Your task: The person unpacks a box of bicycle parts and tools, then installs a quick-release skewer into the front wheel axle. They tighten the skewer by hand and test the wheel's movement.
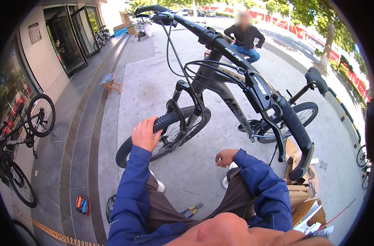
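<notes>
A dark grey mountain bike stands in front of me, its saddle toward the far right. Its black handlebar stretches across the upper middle, with a curved bar end on the near right. My left hand rests on top of the knobbly front tire, fingers curled over the tread. Close to my right knee, my right hand hangs with its fingers curled in and nothing visible in them. On the ground between my feet lie a thin bent metal rod and yellow-and-blue-handled pliers.
Cardboard boxes with packing scraps stand at my right. A small tool tray lies on the left step, near a coiled orange hose. Another bike leans by the window. A folding stool and a squatting person are farther off.
</notes>
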### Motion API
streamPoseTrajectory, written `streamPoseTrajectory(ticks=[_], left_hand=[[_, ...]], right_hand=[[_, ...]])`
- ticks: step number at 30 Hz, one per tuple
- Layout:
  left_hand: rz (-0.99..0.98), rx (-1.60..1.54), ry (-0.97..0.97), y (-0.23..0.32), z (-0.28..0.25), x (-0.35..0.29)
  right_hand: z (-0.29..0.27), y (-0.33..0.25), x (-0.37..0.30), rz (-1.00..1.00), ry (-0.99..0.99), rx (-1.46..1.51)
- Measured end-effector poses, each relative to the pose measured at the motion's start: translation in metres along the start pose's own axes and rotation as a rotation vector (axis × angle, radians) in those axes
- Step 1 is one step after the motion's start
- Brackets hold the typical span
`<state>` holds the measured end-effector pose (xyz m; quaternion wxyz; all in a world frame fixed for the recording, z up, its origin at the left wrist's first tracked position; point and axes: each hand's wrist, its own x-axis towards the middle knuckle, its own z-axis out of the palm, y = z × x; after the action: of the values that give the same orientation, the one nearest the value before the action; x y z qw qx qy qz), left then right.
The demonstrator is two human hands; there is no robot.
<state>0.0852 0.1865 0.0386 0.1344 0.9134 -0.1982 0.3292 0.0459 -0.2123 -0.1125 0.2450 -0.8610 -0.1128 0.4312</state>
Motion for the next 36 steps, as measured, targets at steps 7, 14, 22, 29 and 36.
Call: streamPoseTrajectory(ticks=[7, 14, 22, 29, 36], left_hand=[[-0.07, 0.008, 0.003, 0.002, 0.004, 0.001], [-0.088, 0.021, 0.006, 0.003, 0.004, 0.003], [-0.04, 0.018, -0.001, -0.003, 0.007, 0.003], [-0.026, 0.022, -0.01, -0.002, 0.002, 0.003], [-0.056, -0.011, -0.014, 0.0, 0.0, 0.003]], right_hand=[[-0.002, -0.003, -0.004, 0.003, -0.005, -0.006], [-0.001, -0.001, -0.003, 0.016, 0.002, 0.012], [-0.001, 0.004, -0.001, -0.029, 0.024, 0.0], [0.0, 0.01, 0.004, -0.035, 0.02, -0.004], [-0.001, 0.006, 0.002, -0.024, 0.01, -0.001]])
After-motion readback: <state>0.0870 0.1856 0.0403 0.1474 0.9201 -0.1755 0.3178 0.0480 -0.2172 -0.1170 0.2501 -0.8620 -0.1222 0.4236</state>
